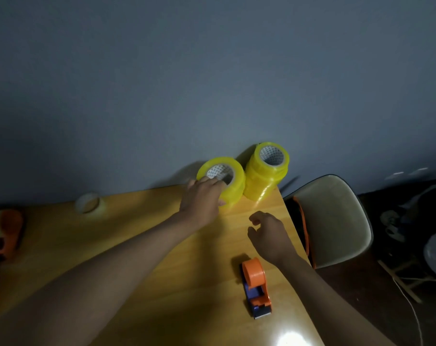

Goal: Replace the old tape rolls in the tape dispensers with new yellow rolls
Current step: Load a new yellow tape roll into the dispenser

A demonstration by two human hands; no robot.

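Gripping the nearer yellow roll [222, 182] at the desk's [137, 245] far edge, the left hand [202, 203] curls its fingers into the core. The right hand [269, 236] hovers loosely curled, holding nothing, beyond the orange dispenser [255, 285]. A yellow stack [265, 171] stands just beside the roll.

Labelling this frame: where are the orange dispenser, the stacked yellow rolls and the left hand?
orange dispenser [255, 287], head view, its orange hub.
stacked yellow rolls [264, 179], head view, the stack's side.
left hand [203, 199], head view, its back.
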